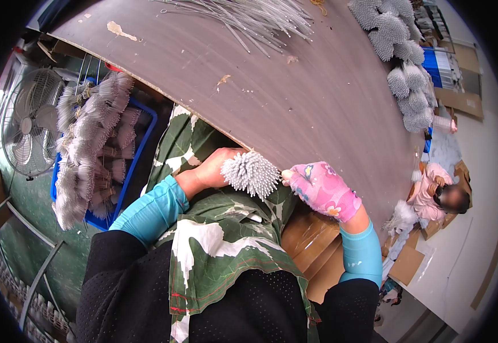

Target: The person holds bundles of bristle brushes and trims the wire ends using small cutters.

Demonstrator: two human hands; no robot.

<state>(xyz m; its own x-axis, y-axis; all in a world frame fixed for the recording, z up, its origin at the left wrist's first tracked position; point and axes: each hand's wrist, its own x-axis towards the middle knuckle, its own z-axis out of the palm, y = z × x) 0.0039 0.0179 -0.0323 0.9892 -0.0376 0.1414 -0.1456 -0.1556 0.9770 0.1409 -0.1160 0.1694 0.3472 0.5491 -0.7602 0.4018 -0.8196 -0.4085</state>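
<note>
My left hand, bare with a turquoise sleeve, is closed round a thick bundle of thin wire brushes above my lap. Their pale grey tips face up toward me, and the shafts below are hidden. Just right of the bundle is my right hand, in a pink flowered glove, its thumb and fingers pinched together near the tips. Anything between those fingers is too small to make out. Loose wire brushes, some with small looped ends, lie across the far side of the brown table.
Stacked brush bundles line the table's right side. At left, a blue crate holds more bundles, beside a standing fan. Cardboard lies below my right arm. Another person in pink sits farther right.
</note>
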